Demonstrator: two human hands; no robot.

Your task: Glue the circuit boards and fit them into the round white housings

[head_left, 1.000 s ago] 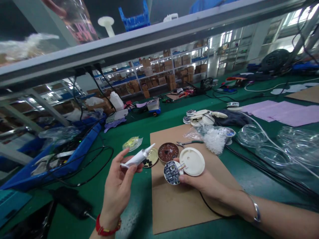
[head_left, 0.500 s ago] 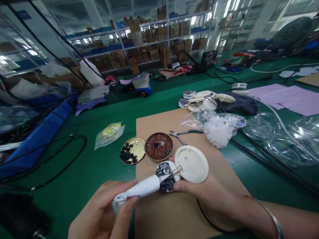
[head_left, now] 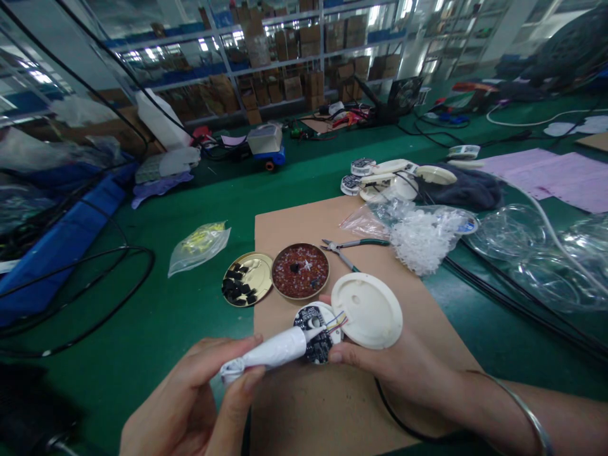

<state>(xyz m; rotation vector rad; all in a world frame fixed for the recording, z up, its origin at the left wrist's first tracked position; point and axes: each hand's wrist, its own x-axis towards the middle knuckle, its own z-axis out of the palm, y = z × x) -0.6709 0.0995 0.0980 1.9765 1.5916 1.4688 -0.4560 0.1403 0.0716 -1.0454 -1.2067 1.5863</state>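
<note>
Left hand (head_left: 190, 396): fingers (head_left: 237, 345) clenched round a white tube (head_left: 270, 351), its nozzle at the face of a round circuit board (head_left: 317, 335); contact cannot be told. Right hand (head_left: 380, 361): fingers (head_left: 344, 356) grasping the board, with a white round cover (head_left: 368, 310) held beside it, thin coloured wires (head_left: 336, 323) between them. Beneath: cardboard sheet (head_left: 294, 405). Just beyond: brass lid of black pieces (head_left: 247, 288), tin of reddish granules (head_left: 300, 271), green-handled pliers (head_left: 342, 250). Further: bag of white plastic bits (head_left: 422, 240), green surface (head_left: 142, 304), shelves of cartons (head_left: 304, 63).
</note>
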